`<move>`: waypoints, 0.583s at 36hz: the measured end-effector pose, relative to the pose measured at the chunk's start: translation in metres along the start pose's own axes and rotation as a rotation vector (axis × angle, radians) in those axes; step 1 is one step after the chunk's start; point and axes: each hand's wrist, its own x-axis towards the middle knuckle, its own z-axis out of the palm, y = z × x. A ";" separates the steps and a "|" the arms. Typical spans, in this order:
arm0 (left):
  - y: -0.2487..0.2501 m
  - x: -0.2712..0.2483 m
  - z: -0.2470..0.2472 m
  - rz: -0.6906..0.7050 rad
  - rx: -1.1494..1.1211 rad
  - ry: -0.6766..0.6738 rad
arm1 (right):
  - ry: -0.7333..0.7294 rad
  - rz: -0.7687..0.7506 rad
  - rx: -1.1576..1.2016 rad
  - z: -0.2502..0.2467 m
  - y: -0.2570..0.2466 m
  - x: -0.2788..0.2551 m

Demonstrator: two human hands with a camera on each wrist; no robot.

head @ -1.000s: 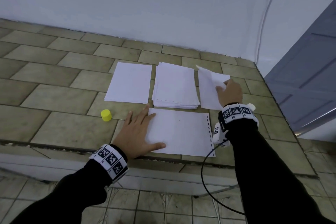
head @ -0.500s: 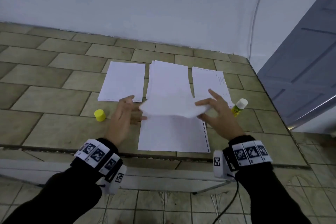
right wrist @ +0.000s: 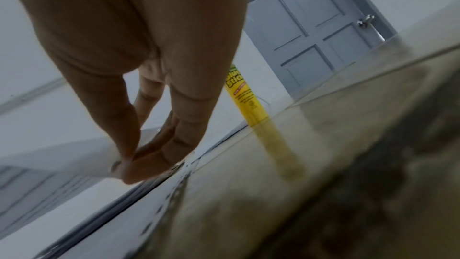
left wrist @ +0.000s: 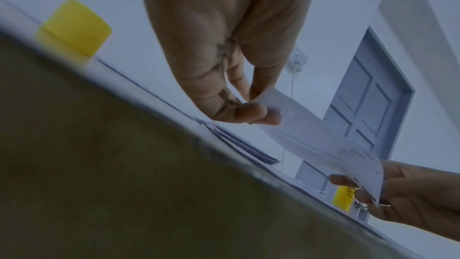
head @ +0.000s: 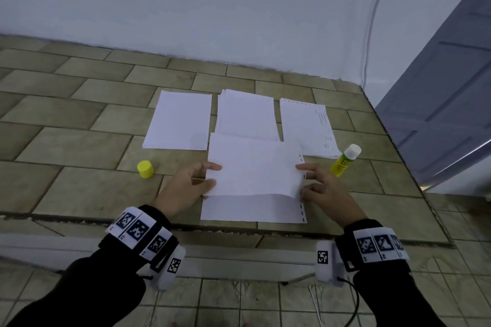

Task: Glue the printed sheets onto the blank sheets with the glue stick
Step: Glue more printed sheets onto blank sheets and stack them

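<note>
1. left hand pinches the left edge of the held sheet, thumb on top & fingers under; the left wrist view shows the thumb pressed on the paper's corner.
2. right hand pinches the same sheet's right edge, index finger up on the top face, thumb at the lower corner; right wrist view shows thumb & fingertips closed together on the paper.
3. held sheet hangs between both hands, raised off the counter, sagging a bit in the middle; faint print shows on its underside in the left wrist view. its near edge sits above the bottom sheet.
4. bottom sheet lies flat near the counter's front edge, black dashes down its right margin; only its near strip shows, the rest is covered by the held sheet.
5. glue stick stands uncapped just right of the right hand, white top, yellow body, apart from the papers.
6. yellow cap stands on the tiled counter, left of the left hand, not touching it.
7. behind: three lots of paper in a row — single-looking sheet at left, thicker stack in the middle, printed sheets at right w/ text near their right edge.
8. grey door at the right, pale wall behind.
</note>
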 end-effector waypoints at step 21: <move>0.003 -0.004 -0.001 0.145 0.512 0.035 | 0.088 0.046 -0.444 0.010 0.007 0.004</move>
